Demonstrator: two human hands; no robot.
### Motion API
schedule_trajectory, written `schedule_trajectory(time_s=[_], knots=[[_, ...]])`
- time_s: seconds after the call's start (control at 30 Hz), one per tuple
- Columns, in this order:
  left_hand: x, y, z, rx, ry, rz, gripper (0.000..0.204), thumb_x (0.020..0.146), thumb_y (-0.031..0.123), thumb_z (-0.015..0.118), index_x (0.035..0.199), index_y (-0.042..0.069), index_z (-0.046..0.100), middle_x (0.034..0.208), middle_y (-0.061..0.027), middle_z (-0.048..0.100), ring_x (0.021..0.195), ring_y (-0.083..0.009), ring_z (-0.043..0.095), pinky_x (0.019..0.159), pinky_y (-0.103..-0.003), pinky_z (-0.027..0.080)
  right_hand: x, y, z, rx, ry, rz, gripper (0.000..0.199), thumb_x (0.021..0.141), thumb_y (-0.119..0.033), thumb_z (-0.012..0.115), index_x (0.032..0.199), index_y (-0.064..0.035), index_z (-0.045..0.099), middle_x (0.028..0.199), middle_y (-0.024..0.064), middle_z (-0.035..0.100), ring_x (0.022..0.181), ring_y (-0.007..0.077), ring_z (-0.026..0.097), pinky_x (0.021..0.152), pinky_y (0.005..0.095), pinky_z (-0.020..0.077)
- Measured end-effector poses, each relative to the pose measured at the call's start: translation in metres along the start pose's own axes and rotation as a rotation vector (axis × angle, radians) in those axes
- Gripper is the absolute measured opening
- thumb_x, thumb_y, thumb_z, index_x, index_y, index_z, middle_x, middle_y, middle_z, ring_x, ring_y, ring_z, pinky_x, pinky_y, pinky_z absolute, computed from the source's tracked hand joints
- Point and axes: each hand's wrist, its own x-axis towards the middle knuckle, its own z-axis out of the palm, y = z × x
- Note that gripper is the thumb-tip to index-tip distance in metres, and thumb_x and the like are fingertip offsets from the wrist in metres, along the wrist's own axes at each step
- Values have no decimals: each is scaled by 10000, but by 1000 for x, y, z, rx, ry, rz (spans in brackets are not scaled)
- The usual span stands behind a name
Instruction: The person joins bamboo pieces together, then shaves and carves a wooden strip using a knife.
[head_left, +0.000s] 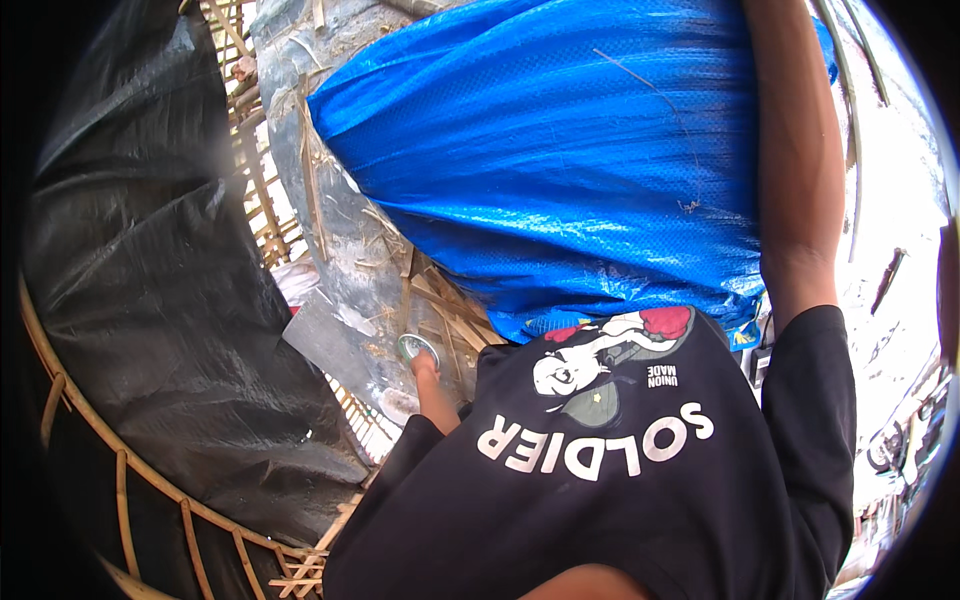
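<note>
A large blue woven plastic sheet or sack [560, 170] fills the upper middle, its shiny surface pulled into folds. My right arm, in a black sleeve, reaches forward along its right side. The right hand lies past the top edge, out of sight. Low on the left, my left hand [427, 362] hangs beside my body, small in the picture. It appears closed on a round thing with a pale greenish rim [408, 346], too small to name. Loose dry stalks [445, 305] lie between this hand and the blue sheet.
Black plastic sheeting [140, 270] hangs along the left, edged by a curved bamboo frame [190, 500]. Split-bamboo lattice [262, 190] shows beside the grey, straw-strewn ground [345, 240]. A flat grey panel [335, 345] lies near my left hand. The far right is bright and washed out.
</note>
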Motion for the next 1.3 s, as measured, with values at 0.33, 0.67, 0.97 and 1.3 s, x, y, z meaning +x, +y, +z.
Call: schedule_trajectory(time_s=[0.33,0.67,0.97,1.3], knots=[[-135,29,-17,241,393,125,448,865,386,724,1022,-34,715,1050,-222,718,986,-379,698,862,-442,551,17,-40,-21,87,157,156,402,906,-441,653,679,-191,436,533,-79,370,407,62,340,383,261,228],[-92,-2,-42,-172,331,81,223,776,218,827,865,29,748,904,-133,747,839,-279,717,764,-393,572,32,-76,-46,153,173,45,310,864,-354,727,804,-91,572,645,-22,491,508,53,449,463,236,370],[-170,7,-64,-24,743,244,189,844,150,608,854,22,747,857,-184,727,846,-395,690,790,-480,533,19,-95,-57,140,226,61,321,876,-366,701,747,-164,488,605,-75,438,489,24,412,452,207,323],[-237,141,-138,-915,354,686,187,996,160,552,1067,-5,602,982,-120,664,805,-189,634,618,-311,478,-6,-115,-62,173,186,105,300,862,-353,711,760,-135,533,621,-48,470,490,47,428,450,233,353]])
